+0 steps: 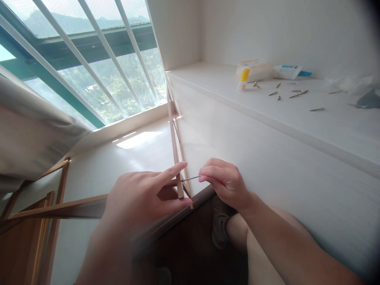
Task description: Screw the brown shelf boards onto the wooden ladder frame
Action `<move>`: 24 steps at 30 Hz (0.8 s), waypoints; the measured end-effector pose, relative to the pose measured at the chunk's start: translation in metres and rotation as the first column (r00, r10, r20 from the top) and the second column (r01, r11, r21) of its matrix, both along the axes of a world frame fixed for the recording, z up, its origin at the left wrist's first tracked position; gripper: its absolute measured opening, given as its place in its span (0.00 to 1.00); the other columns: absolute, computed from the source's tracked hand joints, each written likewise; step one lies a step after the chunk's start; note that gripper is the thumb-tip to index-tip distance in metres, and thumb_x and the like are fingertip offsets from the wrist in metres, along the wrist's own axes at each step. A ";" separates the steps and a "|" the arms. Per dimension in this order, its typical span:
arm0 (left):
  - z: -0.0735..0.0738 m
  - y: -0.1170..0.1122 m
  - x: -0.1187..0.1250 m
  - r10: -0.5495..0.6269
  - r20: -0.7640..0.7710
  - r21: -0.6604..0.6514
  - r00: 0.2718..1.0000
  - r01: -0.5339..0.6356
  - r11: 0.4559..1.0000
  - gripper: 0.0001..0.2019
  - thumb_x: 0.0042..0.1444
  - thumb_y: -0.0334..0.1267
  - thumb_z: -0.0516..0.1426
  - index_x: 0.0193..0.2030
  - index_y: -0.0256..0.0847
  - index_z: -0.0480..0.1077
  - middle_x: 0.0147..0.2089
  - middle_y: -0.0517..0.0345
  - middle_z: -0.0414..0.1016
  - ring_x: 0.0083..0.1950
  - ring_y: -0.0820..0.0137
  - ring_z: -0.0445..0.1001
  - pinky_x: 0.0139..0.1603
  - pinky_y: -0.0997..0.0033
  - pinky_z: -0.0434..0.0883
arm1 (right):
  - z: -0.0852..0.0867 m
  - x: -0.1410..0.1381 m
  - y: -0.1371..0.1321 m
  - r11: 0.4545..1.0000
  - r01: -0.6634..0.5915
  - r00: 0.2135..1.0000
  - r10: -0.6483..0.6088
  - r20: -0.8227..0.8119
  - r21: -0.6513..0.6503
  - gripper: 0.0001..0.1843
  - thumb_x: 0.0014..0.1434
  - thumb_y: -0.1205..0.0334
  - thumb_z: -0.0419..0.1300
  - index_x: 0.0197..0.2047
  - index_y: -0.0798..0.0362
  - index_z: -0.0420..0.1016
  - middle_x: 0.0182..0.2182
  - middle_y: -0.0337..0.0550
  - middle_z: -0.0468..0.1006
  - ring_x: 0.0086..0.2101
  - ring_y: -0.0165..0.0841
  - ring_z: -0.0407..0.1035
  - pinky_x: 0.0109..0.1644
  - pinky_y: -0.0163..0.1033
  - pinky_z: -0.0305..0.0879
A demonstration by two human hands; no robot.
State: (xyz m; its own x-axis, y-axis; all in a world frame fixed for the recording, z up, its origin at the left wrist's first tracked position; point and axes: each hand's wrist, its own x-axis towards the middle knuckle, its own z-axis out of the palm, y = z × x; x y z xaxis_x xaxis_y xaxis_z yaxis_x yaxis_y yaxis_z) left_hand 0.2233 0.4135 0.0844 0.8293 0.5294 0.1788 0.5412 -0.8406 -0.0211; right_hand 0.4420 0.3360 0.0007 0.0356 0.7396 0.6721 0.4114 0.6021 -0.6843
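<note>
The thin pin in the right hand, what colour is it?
The pin is silvery grey; head view.

No text, brand, number or sign can be read anywhere. Two things on the white worktop [326,126] carry print. A pale box [251,72] has a yellow patch on its end, and just beside it lies a white packet [287,71] with a blue band. Both are too far off and too blurred for any letter or figure to be made out.
</note>
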 end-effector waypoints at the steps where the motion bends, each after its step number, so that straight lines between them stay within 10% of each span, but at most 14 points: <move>1: 0.000 0.000 0.000 -0.003 -0.004 0.002 1.000 0.003 1.000 0.32 0.54 0.65 0.56 0.64 0.58 0.66 0.27 0.63 0.78 0.26 0.65 0.75 0.27 0.67 0.55 | 0.000 -0.001 0.000 1.000 0.009 1.000 -0.009 0.005 0.007 0.08 0.66 0.66 0.58 0.34 0.53 0.75 0.29 0.42 0.73 0.31 0.31 0.66 0.37 0.38 0.63; 6: -0.001 0.001 -0.001 -0.021 -0.001 0.019 1.000 0.021 1.000 0.33 0.54 0.65 0.56 0.65 0.57 0.65 0.27 0.63 0.78 0.26 0.66 0.75 0.27 0.67 0.55 | 0.002 -0.007 -0.003 0.999 0.033 0.997 -0.035 -0.074 -0.034 0.10 0.64 0.64 0.60 0.31 0.54 0.73 0.25 0.39 0.69 0.28 0.29 0.62 0.34 0.36 0.60; 13: -0.001 0.002 -0.001 -0.018 0.000 -0.003 1.000 0.018 1.000 0.33 0.54 0.64 0.57 0.65 0.59 0.64 0.28 0.64 0.78 0.26 0.67 0.74 0.27 0.67 0.54 | 0.007 -0.012 -0.010 0.904 -0.129 0.945 -0.012 -0.326 -0.408 0.20 0.66 0.53 0.58 0.25 0.55 0.71 0.18 0.34 0.61 0.22 0.26 0.55 0.27 0.34 0.53; 24: -0.002 0.001 -0.001 -0.009 0.004 0.004 1.000 0.009 1.000 0.33 0.54 0.66 0.56 0.65 0.59 0.64 0.26 0.63 0.78 0.25 0.66 0.74 0.27 0.68 0.53 | 0.009 -0.002 -0.010 0.944 -0.089 0.962 -0.001 -0.273 -0.318 0.18 0.66 0.56 0.58 0.27 0.55 0.70 0.20 0.34 0.63 0.22 0.25 0.56 0.27 0.33 0.53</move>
State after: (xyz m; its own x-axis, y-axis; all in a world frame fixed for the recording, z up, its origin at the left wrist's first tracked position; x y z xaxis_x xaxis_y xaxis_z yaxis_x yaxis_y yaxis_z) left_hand 0.2224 0.4143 0.0825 0.8332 0.5215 0.1839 0.5340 -0.8452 -0.0226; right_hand 0.4401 0.3261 0.0098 0.1412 0.9202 0.3650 0.1657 0.3415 -0.9252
